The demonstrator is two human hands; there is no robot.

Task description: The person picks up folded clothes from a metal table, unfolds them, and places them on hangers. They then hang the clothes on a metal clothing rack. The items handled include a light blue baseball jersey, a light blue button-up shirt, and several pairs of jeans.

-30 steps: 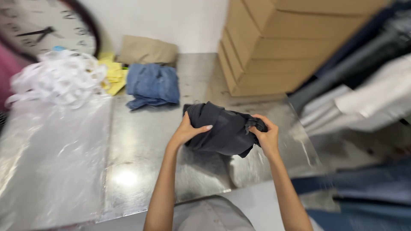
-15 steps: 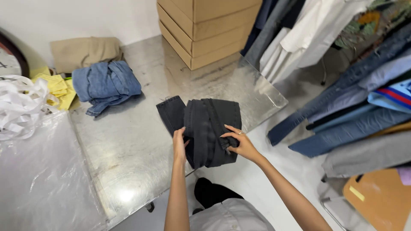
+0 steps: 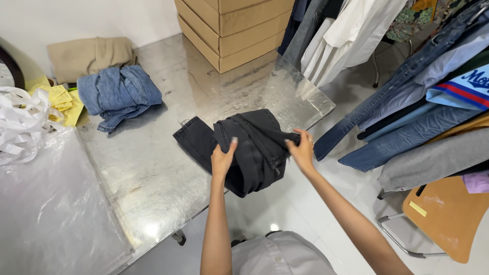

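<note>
A dark grey pair of jeans (image 3: 249, 147) lies partly folded at the front edge of the shiny metal table (image 3: 153, 168), one leg end stretching out to the left and part hanging over the edge. My left hand (image 3: 223, 159) grips the fabric near the middle of the fold. At the right side of the bundle, my right hand (image 3: 301, 150) pinches the jeans' edge. Both arms reach in from below.
Folded blue jeans (image 3: 119, 94) and a tan garment (image 3: 91, 55) sit at the table's back left, beside yellow cloths (image 3: 61, 99) and white straps (image 3: 20, 125). Clear plastic sheeting (image 3: 46, 203) covers the left. Stacked cardboard boxes (image 3: 229, 25) stand behind. Hanging clothes (image 3: 428, 91) crowd the right.
The view swung right and down. The dark jeans went from a bundle between my hands to a looser fold at the table's edge, with one leg end spread to the left.
</note>
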